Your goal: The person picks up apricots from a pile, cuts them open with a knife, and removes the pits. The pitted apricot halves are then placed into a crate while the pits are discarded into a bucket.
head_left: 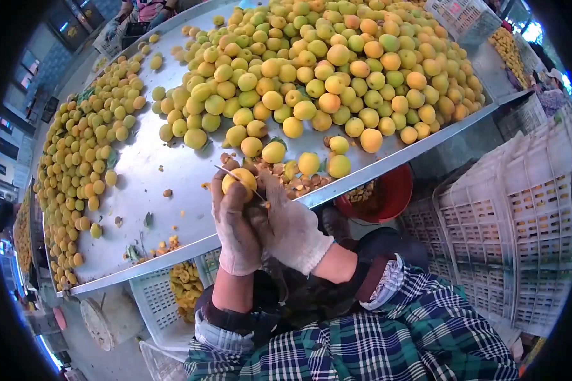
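My left hand (235,228), in a stained whitish glove with darkened fingers, is closed around a yellow apricot (240,184) above the table's near edge. A thin, light-coloured blade (227,171) runs slantwise across the apricot. My right hand (289,232), gloved the same way, is pressed close beside the left with its fingers closed at the blade's lower end. The blade's handle is hidden by the hands. Just beyond the fingers, brownish apricot scraps (299,185) lie on the metal with a few whole apricots (309,164).
A large heap of apricots (337,70) covers the metal table (171,219), with another band of apricots (95,146) on the left. Below the edge stand a red bucket (397,197) with pieces inside and a white crate (162,298). Stacked crates (508,222) rise at right. Another person (149,13) stands across the table.
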The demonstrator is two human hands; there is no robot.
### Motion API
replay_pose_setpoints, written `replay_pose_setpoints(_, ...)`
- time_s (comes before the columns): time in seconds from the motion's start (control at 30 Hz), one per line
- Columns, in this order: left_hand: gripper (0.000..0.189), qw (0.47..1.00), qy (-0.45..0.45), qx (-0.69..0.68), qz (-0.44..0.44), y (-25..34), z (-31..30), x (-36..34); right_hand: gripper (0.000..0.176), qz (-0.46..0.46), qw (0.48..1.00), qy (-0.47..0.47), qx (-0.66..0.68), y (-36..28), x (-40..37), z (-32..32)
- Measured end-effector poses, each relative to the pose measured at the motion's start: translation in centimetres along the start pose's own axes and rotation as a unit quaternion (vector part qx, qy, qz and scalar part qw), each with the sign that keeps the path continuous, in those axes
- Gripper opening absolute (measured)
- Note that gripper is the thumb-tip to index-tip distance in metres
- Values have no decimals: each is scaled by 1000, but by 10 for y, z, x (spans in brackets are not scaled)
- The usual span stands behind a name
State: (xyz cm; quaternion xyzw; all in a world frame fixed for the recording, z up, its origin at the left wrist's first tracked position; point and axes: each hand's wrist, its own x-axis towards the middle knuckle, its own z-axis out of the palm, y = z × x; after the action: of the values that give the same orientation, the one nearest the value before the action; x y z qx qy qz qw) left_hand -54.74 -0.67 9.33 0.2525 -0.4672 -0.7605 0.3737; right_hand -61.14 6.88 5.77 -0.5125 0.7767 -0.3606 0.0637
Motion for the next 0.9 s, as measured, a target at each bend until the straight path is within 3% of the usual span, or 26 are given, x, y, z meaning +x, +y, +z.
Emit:
replay_pose_setpoints(0.1,54,976,-13,212,39,7,-8,-1,61,140,977,-144,68,-15,19,-24)
replay_pose_setpoints(0.13,57,987,-3,155,44,5,-8,0,63,118,983,-126,59,-19,18,-27)
replay_pose_setpoints(0.23,58,984,-6,160,81,15,-6,-11,71,57,995,-70,33,-31,9,-32)
replay_pose_setpoints(0.4,59,986,137,-63,-70,14,-1,-8,74,45,996,-75,-15,-33,-2,-23)
replay_pose_setpoints(0.47,58,991,71,-60,-98,17,-12,-9,74,52,994,-91,-9,-31,-1,-20)
replay_pose_setpoints(0.5,60,991,38,-58,-113,17,-18,-8,73,11,999,-37,-11,-27,0,-15)
replay_pose_setpoints(0.57,61,999,23,-5,-48,10,-28,3,72,-70,995,71,-14,-22,4,-10)
replay_pose_setpoints(0.67,63,997,31,70,9,21,-20,1,70,34,995,-87,20,-28,8,-28)
replay_pose_setpoints(0.73,64,995,45,90,25,20,-17,0,71,51,993,-108,19,-34,7,-35)
replay_pose_setpoints(0.83,62,993,68,7,-95,14,-11,-7,73,87,989,-116,3,-28,3,-19)
replay_pose_setpoints(0.9,60,993,58,-21,-101,9,-5,-6,74,94,991,-94,-5,-20,1,-9)
